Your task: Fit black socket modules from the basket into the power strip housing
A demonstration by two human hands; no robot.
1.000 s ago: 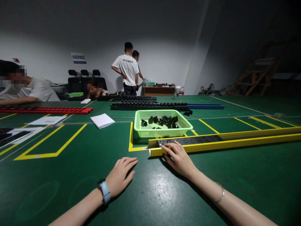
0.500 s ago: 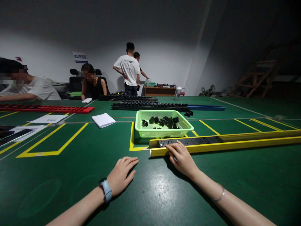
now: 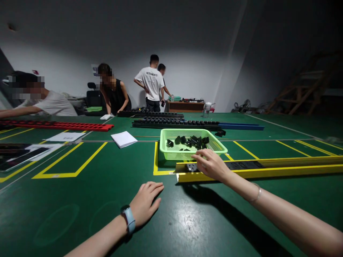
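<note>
Hands well apart: at lower centre, the left hand (image 3: 146, 201) rests palm down on the green bench (image 3: 107, 200), fingers extended. Right of centre, the right hand (image 3: 211, 163) is raised over a yellow channel (image 3: 289, 172), fingers bent; whether they pinch anything cannot be told. Black sockets (image 3: 192, 167) sit inside the channel, which reaches the right edge. At centre, a light-green basket (image 3: 175, 156) holds small black parts (image 3: 197, 142).

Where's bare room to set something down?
Bare green tabletop shows between the yellow channel and right forearm, and between the taped outline and left forearm. Crowded: green basket, black parts inside it, and right hand over the channel's left end.
</note>
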